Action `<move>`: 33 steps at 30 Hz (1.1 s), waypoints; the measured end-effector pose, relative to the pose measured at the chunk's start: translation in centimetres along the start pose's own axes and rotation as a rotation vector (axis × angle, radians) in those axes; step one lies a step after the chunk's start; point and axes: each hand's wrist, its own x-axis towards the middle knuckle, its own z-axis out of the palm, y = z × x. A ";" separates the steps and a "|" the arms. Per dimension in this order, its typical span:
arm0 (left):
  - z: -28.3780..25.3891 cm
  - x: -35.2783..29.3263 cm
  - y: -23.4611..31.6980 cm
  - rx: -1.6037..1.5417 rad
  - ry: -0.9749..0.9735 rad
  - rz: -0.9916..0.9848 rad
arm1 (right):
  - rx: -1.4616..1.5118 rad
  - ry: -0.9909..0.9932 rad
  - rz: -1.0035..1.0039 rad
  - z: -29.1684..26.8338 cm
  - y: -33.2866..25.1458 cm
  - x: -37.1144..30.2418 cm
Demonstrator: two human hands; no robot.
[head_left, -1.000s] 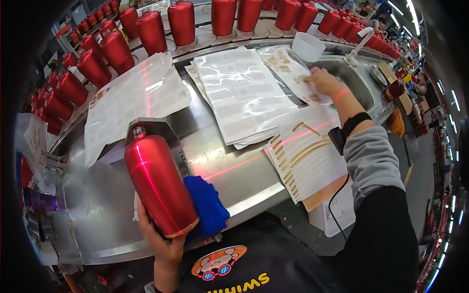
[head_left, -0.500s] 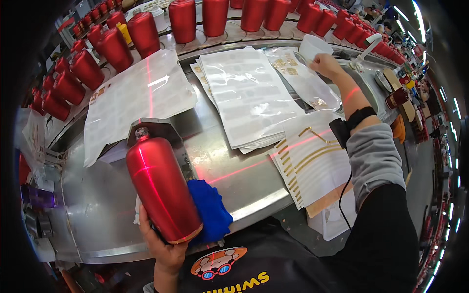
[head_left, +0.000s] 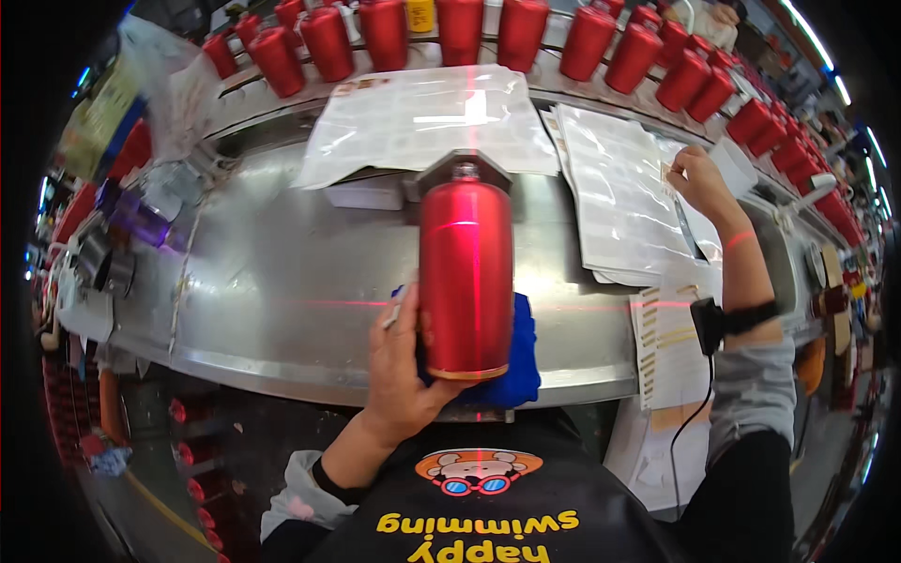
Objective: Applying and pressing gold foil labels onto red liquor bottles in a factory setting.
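From my end I watch the left hand (head_left: 399, 387) cupping the red bottle (head_left: 466, 281) by its lower left side and base, its fingers spread wide around the body. The bottle leans away over the near edge of the tabletop (head_left: 282, 281), its neck at a dark metal holder (head_left: 432, 176) and a red line of light running down its front. A blue cloth (head_left: 524, 352) shows behind it.

I have the right hand (head_left: 702, 185) out at the far right, above a white sheet (head_left: 702, 228) beside the stack of papers (head_left: 619, 202). Its thumb and fingertips are drawn close together; I cannot tell whether they grip anything. A white tub (head_left: 738, 167) is just beyond that hand. Nearer me lies a page with gold strips (head_left: 680, 328), and more bottles (head_left: 524, 33) line the far side.
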 end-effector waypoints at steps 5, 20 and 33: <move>-0.6 -0.2 0.1 -0.009 0.001 0.015 | 0.474 -0.011 -0.290 -6.1 -15.8 -2.7; -2.2 0.9 -0.1 0.035 -0.112 0.153 | 0.740 0.102 -0.360 -1.1 -26.8 -4.5; -2.3 1.9 1.1 -0.145 0.251 0.183 | 0.836 0.195 -0.364 -0.4 -27.4 -4.9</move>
